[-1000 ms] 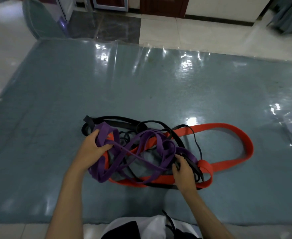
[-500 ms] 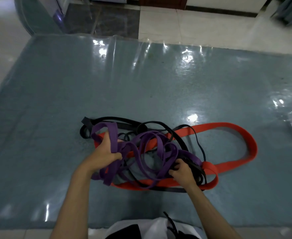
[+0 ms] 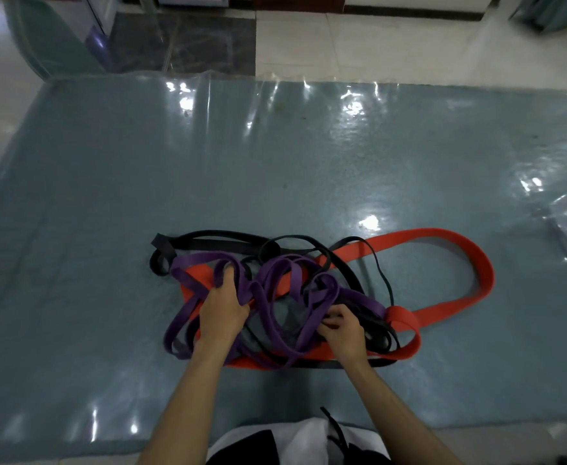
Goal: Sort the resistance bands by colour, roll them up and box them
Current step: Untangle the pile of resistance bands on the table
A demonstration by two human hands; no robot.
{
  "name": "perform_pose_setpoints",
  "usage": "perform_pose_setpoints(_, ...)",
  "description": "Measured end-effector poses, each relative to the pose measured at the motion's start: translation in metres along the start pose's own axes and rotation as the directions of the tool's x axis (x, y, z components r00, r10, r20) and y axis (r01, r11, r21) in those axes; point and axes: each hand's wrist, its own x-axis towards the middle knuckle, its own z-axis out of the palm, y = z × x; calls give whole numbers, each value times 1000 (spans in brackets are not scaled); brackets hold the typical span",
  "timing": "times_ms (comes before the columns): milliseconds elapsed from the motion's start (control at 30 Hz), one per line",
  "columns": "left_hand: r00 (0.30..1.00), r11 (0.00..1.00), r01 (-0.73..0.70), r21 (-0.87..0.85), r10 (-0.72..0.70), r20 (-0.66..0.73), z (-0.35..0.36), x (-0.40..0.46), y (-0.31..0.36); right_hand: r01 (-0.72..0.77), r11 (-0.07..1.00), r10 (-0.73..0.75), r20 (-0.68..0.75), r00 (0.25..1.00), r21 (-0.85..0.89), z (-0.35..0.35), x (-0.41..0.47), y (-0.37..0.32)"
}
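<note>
— Head view: what has the left hand (image 3: pixel 222 312) got?
— Its fingers are curled round strands of the purple band (image 3: pixel 272 298), which loops between both hands.
— And the right hand (image 3: pixel 342 327)?
— Fingers bent, pinching purple strands too. The red band (image 3: pixel 469 260) arcs away beyond its fingertips; black bands (image 3: pixel 215 243) lie past the left fingers, all on the blue mat (image 3: pixel 107 196).

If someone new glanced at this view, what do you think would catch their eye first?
Probably the tangle of bands in the middle of the shiny blue-grey mat: purple bands knotted over black bands, with a wide red band looping out to the right. Next, the two bare hands in the pile: the left hand grips purple strands, the right hand pinches at strands near the red band's fold.
</note>
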Motion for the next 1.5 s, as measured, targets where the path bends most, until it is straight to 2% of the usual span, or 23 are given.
perform_pose_setpoints(67,1000,998,-22,-56,23,18,-7,-2,0,-36,998,36,2,999,60,-2,1,-1)
perform_pose_setpoints(133,998,978,-1,-209,14,59,-21,-2,-5,-127,965,122,34,992,228,-5,-1,-5)
perform_pose_setpoints(200,997,922,32,-385,-3,76,-43,-1,-9,-189,905,181,57,982,382,-9,-5,-10)
perform_pose_setpoints(267,997,878,45,-477,-10,76,-71,-3,-12,-192,862,201,33,979,470,-14,-7,-12)
perform_pose_setpoints(400,998,860,-44,-508,12,-66,-126,-12,-23,-153,815,199,-23,980,559,-20,-12,-16)
perform_pose_setpoints(500,988,877,-141,-460,98,-116,-150,-28,-23,-82,845,113,-28,993,528,-16,-18,-23)
perform_pose_setpoints(667,974,879,-228,-420,204,-102,-161,-48,-25,54,914,-11,-110,994,401,-10,-29,-26)
perform_pose_setpoints(967,908,824,-390,-411,272,-318,-193,-87,-10,184,877,-114,-179,977,445,-15,-43,-41)
perform_pose_setpoints(1167,885,830,-415,-373,272,-378,-200,-91,-7,288,835,-166,-284,944,469,-14,-48,-52)
perform_pose_setpoints(1267,906,838,-378,-393,249,-341,-191,-83,-11,293,861,-200,-254,946,415,-15,-49,-46)
perform_pose_setpoints(1367,939,875,-325,-359,254,-233,-172,-73,-15,240,926,-191,-188,963,292,-14,-45,-31)
perform_pose_setpoints(1500,977,926,-199,-320,213,10,-135,-59,-23,5,971,10,-63,998,239,-9,-31,-7)
